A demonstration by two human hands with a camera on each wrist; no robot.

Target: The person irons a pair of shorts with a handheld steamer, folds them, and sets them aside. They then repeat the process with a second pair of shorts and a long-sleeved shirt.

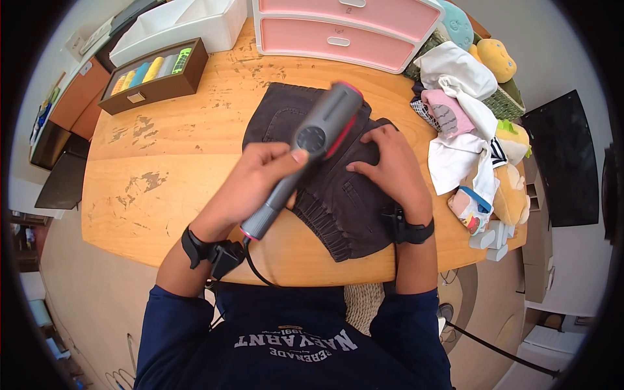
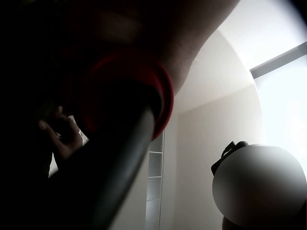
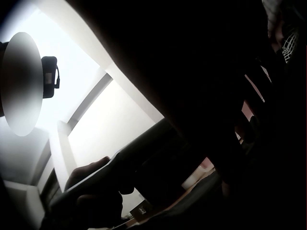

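Dark trousers with an elastic waistband lie folded on the wooden table, the waistband toward the person. My left hand grips the handle of a grey handheld garment steamer, thumb on top near its round dial. Its head, edged in pink-red, slants over the upper part of the trousers. My right hand rests on the right side of the trousers with fingers spread and bent a little. In the left wrist view the red ring at the handle's end and the thick black cord fill the foreground.
A brown box of rolled cloths stands at the back left, before a white bin. Pink drawers stand behind. Along the right edge are a green basket, a white garment and soft toys. The cord runs past the front edge.
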